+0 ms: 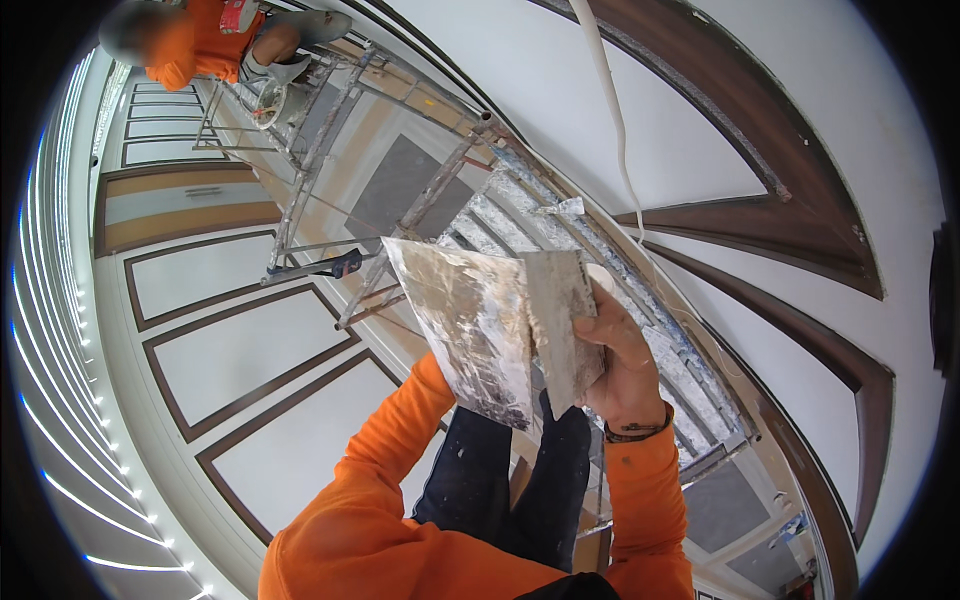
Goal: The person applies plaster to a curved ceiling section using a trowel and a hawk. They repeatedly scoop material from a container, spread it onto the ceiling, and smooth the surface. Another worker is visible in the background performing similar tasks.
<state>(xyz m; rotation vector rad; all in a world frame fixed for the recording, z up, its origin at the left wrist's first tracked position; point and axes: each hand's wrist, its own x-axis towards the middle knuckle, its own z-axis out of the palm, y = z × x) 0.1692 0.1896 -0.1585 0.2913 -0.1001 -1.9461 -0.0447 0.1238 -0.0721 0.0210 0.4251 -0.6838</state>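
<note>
A white plaster hawk (455, 325), streaked with grey-brown and white compound, is tilted in front of me. My left forearm runs up behind it and bears it up; the left hand itself is hidden by the board. My right hand (625, 355) is closed round a wide plastering blade (562, 315), thumb on its near face. The blade is coated in drying compound and stands edge-on against the hawk's right side. A thick bead of compound lies along where the two meet. A dark band circles my right wrist.
Below are splattered scaffold planks (490, 225) and metal scaffold frames (315, 165) above a lower floor. Another person in orange (215, 40) sits on the scaffold at upper left, near a bucket (280, 105). A white cable (612, 100) hangs along the wall with brown mouldings (820, 190).
</note>
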